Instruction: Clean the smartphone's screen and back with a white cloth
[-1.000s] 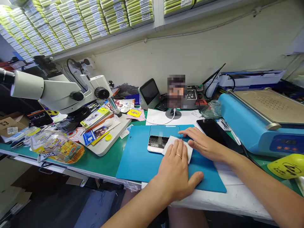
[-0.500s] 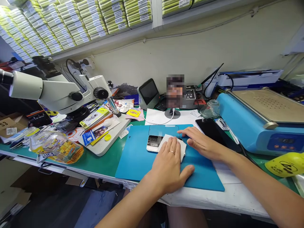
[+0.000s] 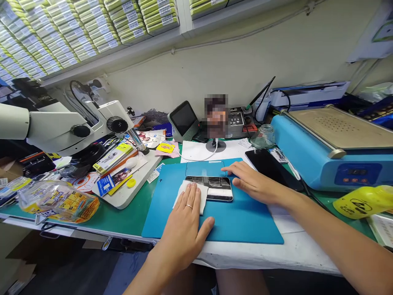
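My left hand lies flat with fingers stretched out, pressing a white wipe over the left end of a smartphone. The phone lies sideways on a blue mat, its dark glossy screen upward with striped reflections. Just beyond it is a clear, dark-edged glass sheet, like a screen protector. My right hand is open to the right of the phone, its index fingertip at the glass sheet's right edge. Behind that hand a larger black-screened device lies flat.
On the left stand a microscope and a plastic bottle with orange liquid. A blue heating plate machine, a yellow bottle and a glass jar are at the right. A small display stands at the back.
My left hand has slid the wipe leftward across the phone, uncovering its middle and right end. The right hand stays by the glass sheet. The view has shifted slightly right.
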The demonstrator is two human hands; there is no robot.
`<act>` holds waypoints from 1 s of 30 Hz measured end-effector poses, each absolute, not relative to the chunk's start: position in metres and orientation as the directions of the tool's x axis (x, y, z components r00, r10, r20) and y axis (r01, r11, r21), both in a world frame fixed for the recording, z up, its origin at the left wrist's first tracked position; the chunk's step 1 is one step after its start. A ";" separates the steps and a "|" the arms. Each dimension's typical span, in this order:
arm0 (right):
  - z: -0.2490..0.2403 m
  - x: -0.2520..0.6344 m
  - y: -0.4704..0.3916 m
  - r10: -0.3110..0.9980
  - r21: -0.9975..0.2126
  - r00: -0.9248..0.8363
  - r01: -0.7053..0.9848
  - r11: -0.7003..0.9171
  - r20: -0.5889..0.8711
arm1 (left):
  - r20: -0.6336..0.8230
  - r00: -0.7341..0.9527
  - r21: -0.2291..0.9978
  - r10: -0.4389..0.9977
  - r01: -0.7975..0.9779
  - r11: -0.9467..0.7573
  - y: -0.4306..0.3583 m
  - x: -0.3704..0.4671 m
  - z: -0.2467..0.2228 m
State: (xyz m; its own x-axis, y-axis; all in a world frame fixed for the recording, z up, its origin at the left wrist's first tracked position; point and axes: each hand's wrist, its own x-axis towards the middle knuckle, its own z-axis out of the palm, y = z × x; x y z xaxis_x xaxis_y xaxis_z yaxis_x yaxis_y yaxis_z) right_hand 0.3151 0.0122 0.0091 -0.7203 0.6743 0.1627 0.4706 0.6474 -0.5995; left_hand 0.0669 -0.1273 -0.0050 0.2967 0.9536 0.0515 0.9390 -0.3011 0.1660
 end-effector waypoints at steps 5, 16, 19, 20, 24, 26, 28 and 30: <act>0.007 0.315 0.014 0.676 -0.598 -0.718 0.472 0.648 0.166 | 0.001 0.326 0.194 0.945 0.927 -0.320 -0.116 0.082 0.004; 0.004 0.316 0.017 0.680 -0.602 -0.709 0.465 0.649 0.186 | 0.026 0.401 0.287 0.916 0.874 -0.391 -0.089 0.134 0.009; 0.005 0.316 0.016 0.684 -0.599 -0.710 0.478 0.642 0.166 | 0.034 0.418 0.273 0.908 0.870 -0.411 -0.114 0.124 0.004; 0.005 0.317 0.016 0.686 -0.597 -0.709 0.483 0.640 0.163 | 0.035 0.418 0.264 0.908 0.872 -0.411 -0.122 0.121 0.003; 0.006 0.317 0.015 0.685 -0.590 -0.710 0.485 0.645 0.164 | 0.030 0.409 0.229 0.912 0.885 -0.404 -0.132 0.115 0.002; 0.005 0.317 0.016 0.679 -0.591 -0.715 0.477 0.650 0.169 | 0.024 0.403 0.219 0.915 0.891 -0.398 -0.123 0.119 0.004; 0.005 0.316 0.017 0.676 -0.594 -0.715 0.470 0.653 0.178 | 0.020 0.382 0.218 0.924 0.900 -0.377 -0.106 0.126 0.007; 0.005 0.315 0.017 0.676 -0.586 -0.714 0.472 0.658 0.183 | 0.011 0.372 0.230 0.928 0.902 -0.364 -0.090 0.135 0.011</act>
State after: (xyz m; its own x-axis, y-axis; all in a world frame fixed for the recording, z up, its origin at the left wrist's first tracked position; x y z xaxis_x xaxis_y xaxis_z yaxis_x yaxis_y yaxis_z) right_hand 0.3151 0.0172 0.0054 -0.7140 0.6758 0.1832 0.4723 0.6580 -0.5865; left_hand 0.1345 -0.0899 0.0109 0.3721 0.9281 0.0108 0.9025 -0.3645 0.2295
